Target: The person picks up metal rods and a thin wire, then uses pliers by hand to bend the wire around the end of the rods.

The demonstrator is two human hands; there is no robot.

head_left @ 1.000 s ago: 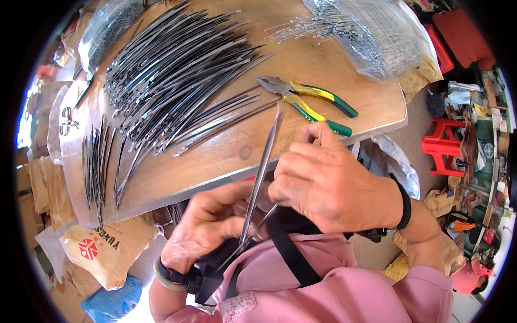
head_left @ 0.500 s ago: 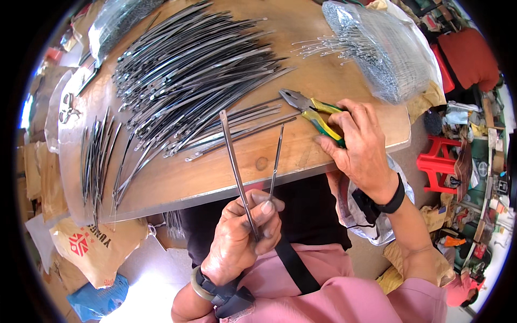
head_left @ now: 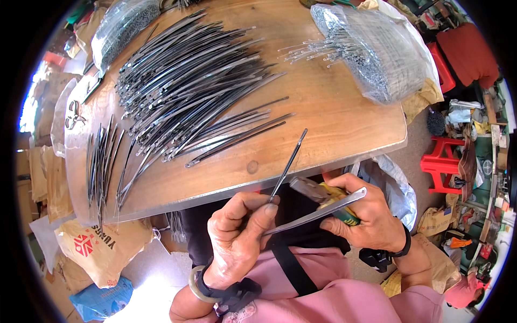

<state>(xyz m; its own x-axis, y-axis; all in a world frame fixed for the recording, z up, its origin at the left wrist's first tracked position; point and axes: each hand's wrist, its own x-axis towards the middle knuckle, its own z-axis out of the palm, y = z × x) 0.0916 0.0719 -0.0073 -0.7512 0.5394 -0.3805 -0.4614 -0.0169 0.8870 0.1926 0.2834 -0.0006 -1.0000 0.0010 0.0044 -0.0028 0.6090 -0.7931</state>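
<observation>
My left hand is closed, pinching two metal pieces in front of the table edge. One is a flat metal strip with a hole near its end, slanting across toward my right hand. The other, a thin dark strip, points up and away over the edge. My right hand grips pliers with yellow-and-green handles, their grey jaws aimed left at the thin strip; whether they touch is unclear. The flat strip passes in front of the pliers' handles. Several loose strips lie on the table beyond my hands.
A large heap of dark metal strips covers the table's left middle, with a smaller bundle at left. Scissors lie at the left rim. Plastic bags of wire pieces stand far right and far left. A red stool is on the floor.
My right hand has lifted the pliers off the table and brought them down beside my left hand. The flat strip has swung from upright to slanting rightward.
</observation>
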